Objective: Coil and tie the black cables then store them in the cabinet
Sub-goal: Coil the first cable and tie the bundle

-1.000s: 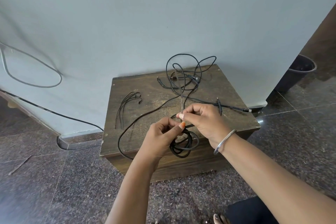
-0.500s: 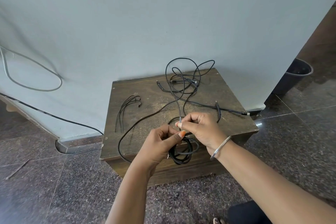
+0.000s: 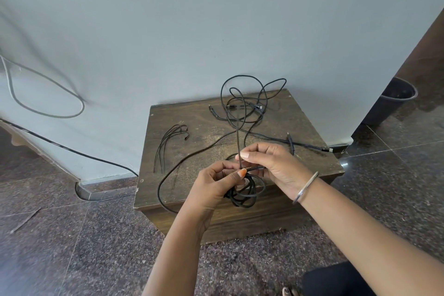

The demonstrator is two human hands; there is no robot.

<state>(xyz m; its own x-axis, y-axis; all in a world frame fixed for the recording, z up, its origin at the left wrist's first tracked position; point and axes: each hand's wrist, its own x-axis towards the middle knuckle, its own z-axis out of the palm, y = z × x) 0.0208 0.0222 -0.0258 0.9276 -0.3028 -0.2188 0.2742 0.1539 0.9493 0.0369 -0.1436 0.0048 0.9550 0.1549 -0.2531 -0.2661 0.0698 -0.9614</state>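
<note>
A coiled black cable (image 3: 245, 193) hangs over the front edge of a low wooden cabinet (image 3: 182, 151). My left hand (image 3: 213, 187) grips the coil from the left. My right hand (image 3: 271, 163) pinches a thin black tie (image 3: 237, 137) that rises straight up above the coil. Several loose black cables (image 3: 247, 101) lie tangled at the cabinet's back right, and one long strand (image 3: 168, 175) loops over the front left edge. A bundle of black ties (image 3: 168, 142) lies on the left of the top.
A pale wall (image 3: 216, 19) stands right behind the cabinet, with a grey wire (image 3: 48, 94) and a black wire (image 3: 72, 151) running along it on the left. A dark bin (image 3: 394, 96) stands on the granite floor (image 3: 72, 247) at the right.
Both hands and the coil have kept their place over the front edge. My right hand's pinch on the tie has shifted slightly, and the view has tilted a little downward.
</note>
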